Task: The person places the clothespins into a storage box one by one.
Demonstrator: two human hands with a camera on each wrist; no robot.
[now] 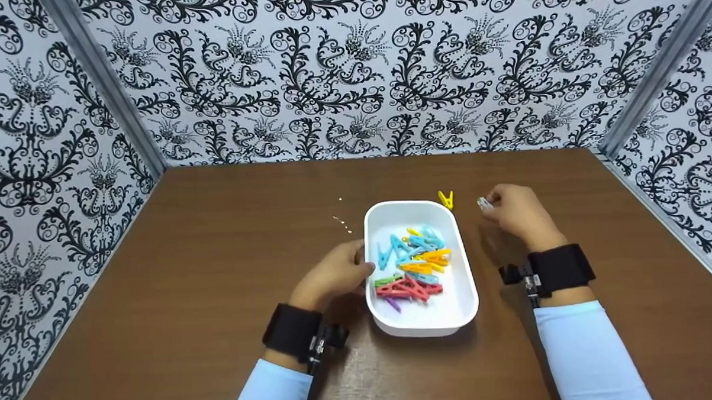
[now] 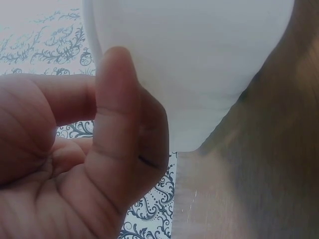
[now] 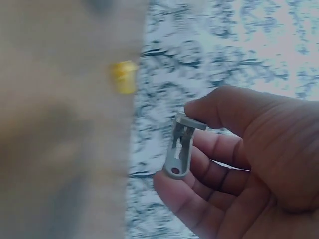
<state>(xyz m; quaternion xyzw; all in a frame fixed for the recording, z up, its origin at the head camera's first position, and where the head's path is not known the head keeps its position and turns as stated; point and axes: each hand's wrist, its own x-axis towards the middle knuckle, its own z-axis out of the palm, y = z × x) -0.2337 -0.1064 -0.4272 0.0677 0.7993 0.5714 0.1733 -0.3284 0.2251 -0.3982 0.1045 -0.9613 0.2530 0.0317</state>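
Note:
A white plastic tub (image 1: 422,323) stands on the table with clothespins (image 1: 409,288) in blue, orange, red, green, yellow and purple inside. My left hand (image 1: 335,269) grips its left rim, the thumb (image 2: 117,99) over the edge and the other fingers outside the wall. To the right of the tub, over the table, my right hand (image 1: 519,212) pinches a small grey clothespin (image 3: 179,149) between thumb and fingertips. A yellow clothespin (image 1: 446,200) lies just beyond the tub's far right corner, left of the right hand.
The brown wooden table (image 1: 216,258) runs back to a patterned wall (image 1: 363,75), with similar panels on both sides. A few small pale specks (image 1: 342,224) show on the table left of the tub. Each wrist wears a black strap with a camera.

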